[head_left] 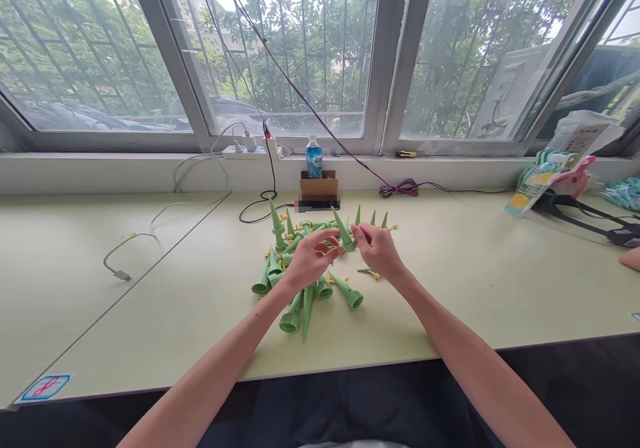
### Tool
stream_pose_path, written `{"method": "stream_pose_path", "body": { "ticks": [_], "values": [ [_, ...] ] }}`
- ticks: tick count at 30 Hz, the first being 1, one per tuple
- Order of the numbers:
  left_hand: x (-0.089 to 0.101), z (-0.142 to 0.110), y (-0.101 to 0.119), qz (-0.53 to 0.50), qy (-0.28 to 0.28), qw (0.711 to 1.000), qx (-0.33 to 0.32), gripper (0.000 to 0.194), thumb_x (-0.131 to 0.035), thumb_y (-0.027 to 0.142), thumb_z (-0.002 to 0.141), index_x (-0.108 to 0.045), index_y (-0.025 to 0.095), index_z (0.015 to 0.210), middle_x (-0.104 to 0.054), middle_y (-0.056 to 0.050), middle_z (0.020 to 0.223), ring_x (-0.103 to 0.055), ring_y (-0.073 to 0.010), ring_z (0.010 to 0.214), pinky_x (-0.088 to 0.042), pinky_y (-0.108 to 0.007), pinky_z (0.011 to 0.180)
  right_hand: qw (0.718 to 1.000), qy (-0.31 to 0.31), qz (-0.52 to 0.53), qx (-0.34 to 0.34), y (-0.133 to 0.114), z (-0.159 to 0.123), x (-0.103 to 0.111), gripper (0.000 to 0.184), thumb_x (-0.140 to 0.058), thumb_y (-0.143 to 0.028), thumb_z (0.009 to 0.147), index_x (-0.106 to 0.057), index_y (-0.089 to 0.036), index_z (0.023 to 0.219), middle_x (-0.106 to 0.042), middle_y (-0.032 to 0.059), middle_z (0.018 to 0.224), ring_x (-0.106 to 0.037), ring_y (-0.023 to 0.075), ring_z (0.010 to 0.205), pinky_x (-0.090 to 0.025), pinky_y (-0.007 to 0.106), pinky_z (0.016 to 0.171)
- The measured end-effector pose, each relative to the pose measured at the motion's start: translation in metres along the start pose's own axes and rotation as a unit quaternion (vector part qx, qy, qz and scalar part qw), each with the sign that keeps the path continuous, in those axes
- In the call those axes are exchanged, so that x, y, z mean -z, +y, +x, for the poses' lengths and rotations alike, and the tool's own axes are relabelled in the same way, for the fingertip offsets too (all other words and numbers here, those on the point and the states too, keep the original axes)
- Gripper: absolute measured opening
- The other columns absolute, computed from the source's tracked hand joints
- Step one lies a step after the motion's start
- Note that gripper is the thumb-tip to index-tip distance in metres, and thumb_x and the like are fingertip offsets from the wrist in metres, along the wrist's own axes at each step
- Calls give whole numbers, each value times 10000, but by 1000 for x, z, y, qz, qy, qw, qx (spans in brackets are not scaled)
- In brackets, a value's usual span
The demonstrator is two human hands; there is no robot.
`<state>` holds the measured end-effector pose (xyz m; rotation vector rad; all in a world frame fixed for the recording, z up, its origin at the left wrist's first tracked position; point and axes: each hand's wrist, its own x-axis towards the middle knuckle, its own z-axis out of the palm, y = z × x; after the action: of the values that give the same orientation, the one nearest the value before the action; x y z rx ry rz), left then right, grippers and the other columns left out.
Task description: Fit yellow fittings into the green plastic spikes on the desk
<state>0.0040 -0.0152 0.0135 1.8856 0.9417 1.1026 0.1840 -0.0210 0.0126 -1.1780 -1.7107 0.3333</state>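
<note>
A green plant watering spike (342,228), tapered to a point, leans between my hands. My right hand (377,249) is closed in a pinch at its right side; the fingertips hide the exact contact. My left hand (315,256) is on its other side, fingers curved with a gap between thumb and forefinger, close to the spike's wide base. Around and under my left hand lies a pile of similar spikes, among them a hollow-ended one (347,293) and an upright one (277,225). Small yellow valve pieces (337,280) show among them.
A small brown box (319,187) stands behind the pile, with a blue-labelled bottle (314,158) behind it. Cables (400,188) and a white charging lead (120,275) lie on the table (450,315). Packaged items (545,178) sit at right, near part of another person's arm (631,258).
</note>
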Motion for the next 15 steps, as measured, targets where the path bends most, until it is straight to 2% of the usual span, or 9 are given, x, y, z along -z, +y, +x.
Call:
{"method": "stream_pose_path", "body": {
  "ticks": [4, 8, 11, 15],
  "values": [
    [0, 0, 2, -1, 8, 1000, 13, 365, -707, 429, 785, -638, 193, 1055, -648, -35, 866, -586, -106, 578, -509, -228, 499, 1000, 6, 1, 3, -2, 0, 0, 446, -405, -462, 967, -350, -204, 608, -328, -46, 510, -276, 106, 501, -236, 257, 497],
    [2, 1, 4, -11, 16, 999, 31, 303, -708, 452, 780, -652, 165, 857, -641, -32, 796, -577, -110, 573, -483, -221, 496, 1000, 5, 14, 8, -2, -1, 0, 441, -408, -475, 969, -380, -201, 624, -372, -43, 519, -297, 103, 499, -248, 255, 502],
    [2, 1, 6, -36, -6, 998, 53, 371, -653, 510, 814, -659, 146, 744, -635, -39, 713, -555, -113, 549, -460, -224, 481, 1000, 0, 24, 11, -1, -2, -1, 436, -414, -487, 968, -408, -200, 640, -388, -43, 514, -317, 102, 492, -258, 255, 505],
    [0, 3, 7, -105, -53, 988, 102, 519, -546, 599, 860, -700, 124, 718, -652, -76, 696, -562, -121, 553, -464, -234, 486, 999, -14, 50, 10, -1, -3, -1, 418, -415, -490, 969, -437, -200, 669, -415, -40, 516, -339, 103, 482, -268, 254, 500]
  ]
}}
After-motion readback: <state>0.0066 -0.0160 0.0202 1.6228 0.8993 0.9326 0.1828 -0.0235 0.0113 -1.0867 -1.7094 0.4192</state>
